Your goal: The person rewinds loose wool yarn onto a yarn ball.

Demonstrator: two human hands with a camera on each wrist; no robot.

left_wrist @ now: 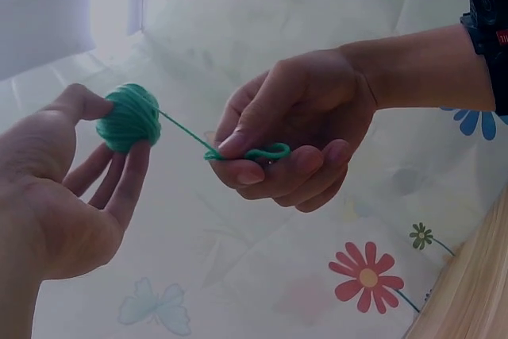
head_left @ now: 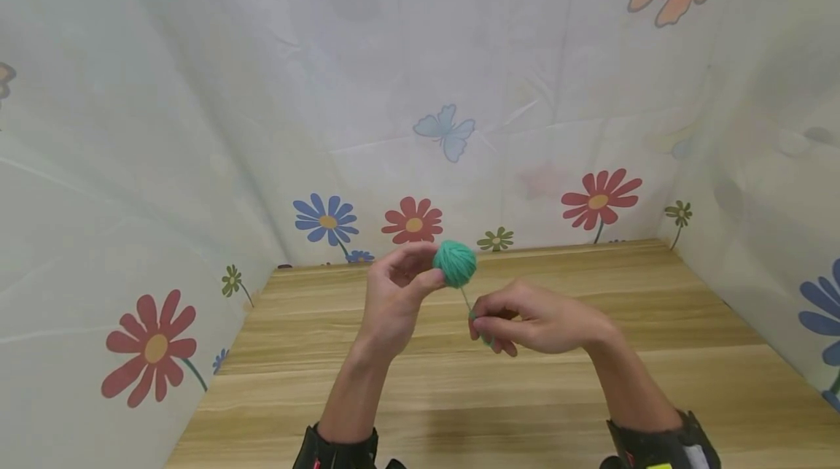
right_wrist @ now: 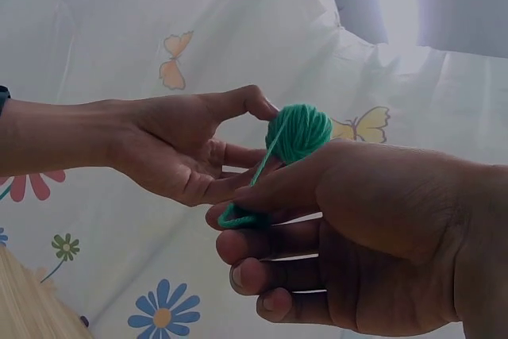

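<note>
A small ball of green yarn (head_left: 456, 263) is held up above the table between the thumb and fingers of my left hand (head_left: 396, 301). From the ball a short strand of yarn (left_wrist: 184, 129) runs taut to my right hand (head_left: 525, 317), lower and to the right. There my right thumb and index finger pinch the strand. In the left wrist view a small loop of yarn (left_wrist: 274, 151) sticks out past the pinch, over the curled fingers. The right wrist view shows the ball (right_wrist: 300, 131) beyond my right thumb, partly covered by it.
Below the hands lies a wood-grain tabletop (head_left: 315, 338). Pale curtains (head_left: 367, 75) printed with flowers and butterflies stand around its back and sides. Dark bands (head_left: 663, 443) wrap both wrists.
</note>
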